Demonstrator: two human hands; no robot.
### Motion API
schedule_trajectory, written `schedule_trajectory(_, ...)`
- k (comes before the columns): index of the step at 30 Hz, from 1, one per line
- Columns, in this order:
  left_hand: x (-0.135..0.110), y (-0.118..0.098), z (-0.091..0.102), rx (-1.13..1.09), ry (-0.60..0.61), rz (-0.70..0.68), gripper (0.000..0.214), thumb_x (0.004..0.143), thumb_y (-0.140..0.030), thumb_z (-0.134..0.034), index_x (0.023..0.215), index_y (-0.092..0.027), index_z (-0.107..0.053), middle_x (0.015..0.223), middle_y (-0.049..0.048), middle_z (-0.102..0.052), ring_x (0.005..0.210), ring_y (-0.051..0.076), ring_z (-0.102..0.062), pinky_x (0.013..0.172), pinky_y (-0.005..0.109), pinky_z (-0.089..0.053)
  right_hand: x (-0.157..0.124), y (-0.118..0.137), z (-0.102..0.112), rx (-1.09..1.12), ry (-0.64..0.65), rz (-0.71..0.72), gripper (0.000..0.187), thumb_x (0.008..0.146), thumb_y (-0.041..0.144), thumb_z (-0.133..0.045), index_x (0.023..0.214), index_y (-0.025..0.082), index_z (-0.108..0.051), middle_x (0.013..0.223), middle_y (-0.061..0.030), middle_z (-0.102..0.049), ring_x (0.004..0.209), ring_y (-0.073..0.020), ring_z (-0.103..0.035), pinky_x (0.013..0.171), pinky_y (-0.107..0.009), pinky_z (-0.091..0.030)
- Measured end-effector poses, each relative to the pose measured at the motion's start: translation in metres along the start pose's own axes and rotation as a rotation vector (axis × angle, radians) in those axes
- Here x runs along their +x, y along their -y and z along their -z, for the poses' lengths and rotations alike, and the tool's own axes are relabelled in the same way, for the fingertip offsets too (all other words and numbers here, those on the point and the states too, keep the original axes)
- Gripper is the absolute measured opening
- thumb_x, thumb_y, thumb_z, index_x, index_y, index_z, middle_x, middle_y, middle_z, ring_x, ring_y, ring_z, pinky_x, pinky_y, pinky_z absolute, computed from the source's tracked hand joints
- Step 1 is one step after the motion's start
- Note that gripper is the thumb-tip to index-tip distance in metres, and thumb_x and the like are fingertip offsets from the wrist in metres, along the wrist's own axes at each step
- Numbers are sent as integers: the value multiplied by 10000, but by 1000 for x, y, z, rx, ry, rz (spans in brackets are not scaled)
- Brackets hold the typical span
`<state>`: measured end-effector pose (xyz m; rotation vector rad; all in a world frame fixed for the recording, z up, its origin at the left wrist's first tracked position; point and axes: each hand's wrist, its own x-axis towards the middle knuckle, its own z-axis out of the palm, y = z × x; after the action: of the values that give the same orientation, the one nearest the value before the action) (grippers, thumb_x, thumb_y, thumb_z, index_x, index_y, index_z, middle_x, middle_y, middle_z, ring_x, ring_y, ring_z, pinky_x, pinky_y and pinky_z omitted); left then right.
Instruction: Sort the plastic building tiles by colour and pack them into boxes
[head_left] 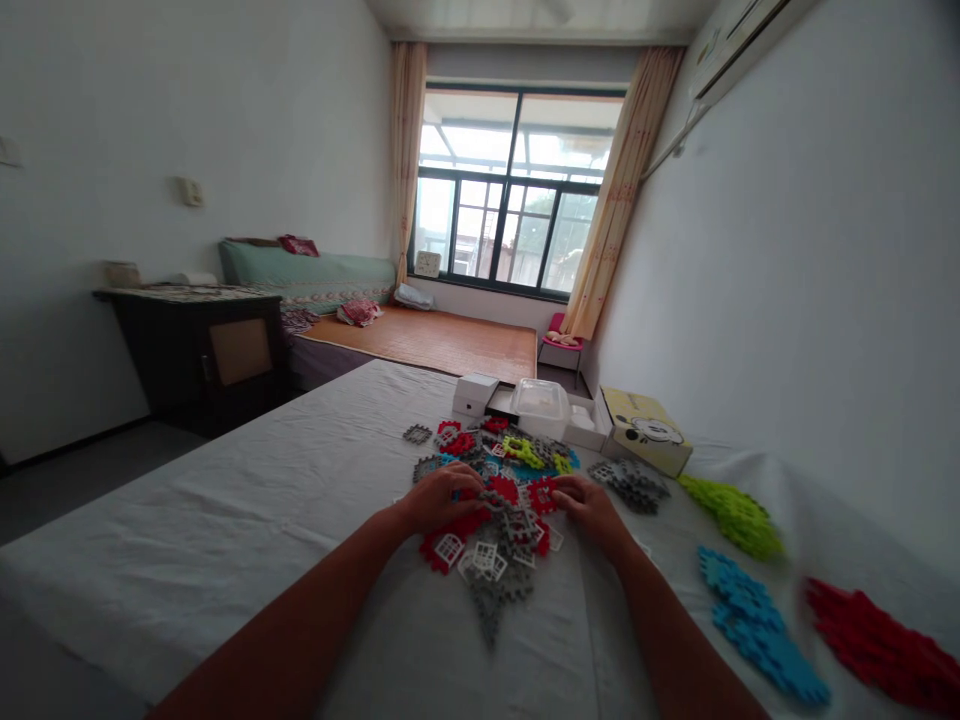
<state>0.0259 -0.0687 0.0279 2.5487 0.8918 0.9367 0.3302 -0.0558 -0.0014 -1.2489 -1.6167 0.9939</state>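
A heap of plastic interlocking tiles (495,470) in red, grey, white, yellow-green and blue lies on a white cloth-covered table (262,520). My left hand (439,497) rests on the heap's left side, fingers curled over red and grey tiles (501,490). My right hand (592,507) is at the heap's right side, fingers bent on a red tile (541,493). White window-shaped pieces (484,560) lie just in front of my hands.
Sorted piles lie to the right: grey (634,484), green (739,515), blue (757,620), red (885,645). A clear plastic tub (540,405), white boxes (476,392) and a yellow box (645,428) stand behind the heap. Beyond are a bed, a dark cabinet and a window.
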Motion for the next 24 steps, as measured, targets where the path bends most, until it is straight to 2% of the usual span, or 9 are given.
schedule_trajectory(5,0,4,-1,14,-5,65,211,853,-355,-563,943,-213,-692,944,45,-682,889,163,-608,817,264,-460,-2,5,3,-55,-34,31,345,702,490,-639,841,175,-634,762,-49,-701,698,-195,-635,581,-267,-444)
schedule_trajectory(11,-1,5,-2,65,-20,133,225,856,-341,-539,974,-216,-684,936,39,-683,879,167,-614,806,256,-457,2,-1,7,-139,-121,62,361,715,515,-601,817,173,-656,684,-22,-661,600,-156,-577,555,-254,-426)
schedule_trajectory(18,0,4,-1,64,-64,189,311,843,-384,-522,1064,-215,-660,999,47,-692,915,186,-630,809,263,-484,2,10,16,-107,-243,30,452,749,548,-534,947,151,-622,630,-2,-617,496,-109,-500,471,-228,-399)
schedule_trajectory(21,0,8,-3,65,-75,191,329,838,-413,-517,1052,-211,-667,1004,49,-698,906,190,-642,810,272,-496,-7,20,39,-113,-263,-6,437,711,525,-582,923,147,-640,644,-13,-641,516,-116,-535,472,-228,-423)
schedule_trajectory(24,1,10,-5,68,-79,200,346,831,-438,-515,1039,-208,-668,1014,53,-699,904,195,-648,812,282,-504,-33,23,91,-157,-324,-28,405,667,477,-637,914,158,-662,755,-48,-692,617,-149,-604,499,-232,-449)
